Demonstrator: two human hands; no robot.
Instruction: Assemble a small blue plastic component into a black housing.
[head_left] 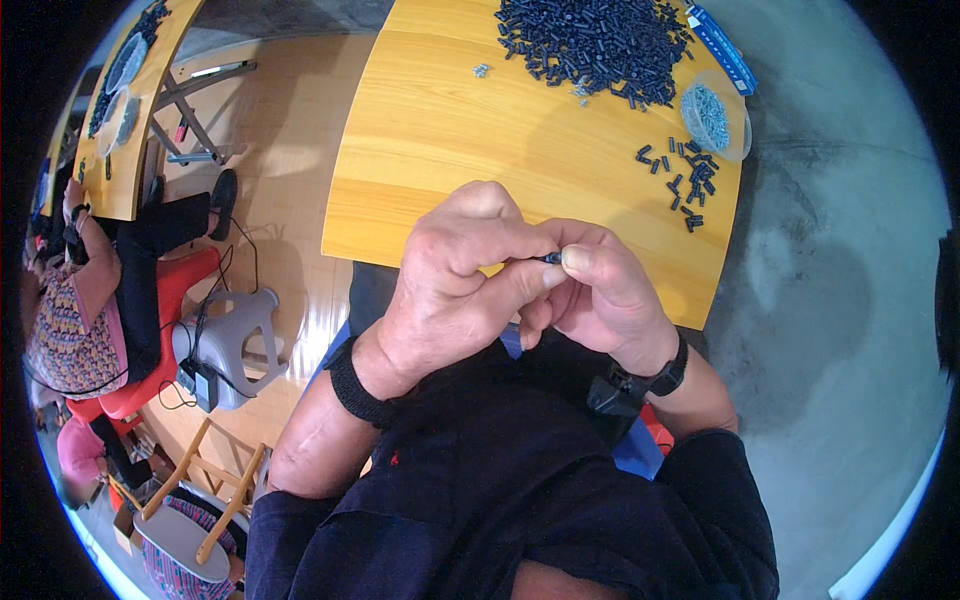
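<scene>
In front of my chest, over the table's near edge, my left hand [465, 275] and my right hand [600, 285] meet. Between their thumbs and fingertips a small black cylindrical piece [552, 258] is pinched, mostly covered by the fingers. Both hands are closed on it. Beyond them on the yellow wooden table [430, 120] lies a large heap of similar black cylindrical pieces [590, 45]. A smaller scatter of these pieces [690, 185] lies at the right edge, near a clear round tub [708, 115] of small silvery metal parts.
A blue box [722, 50] stands at the far right corner. A few metal bits [481, 71] lie loose left of the heap. At left another person [85, 330] sits at a second table [150, 110], with a grey stool [230, 345] and cables nearby. A wooden-legged chair [190, 490] stands lower left.
</scene>
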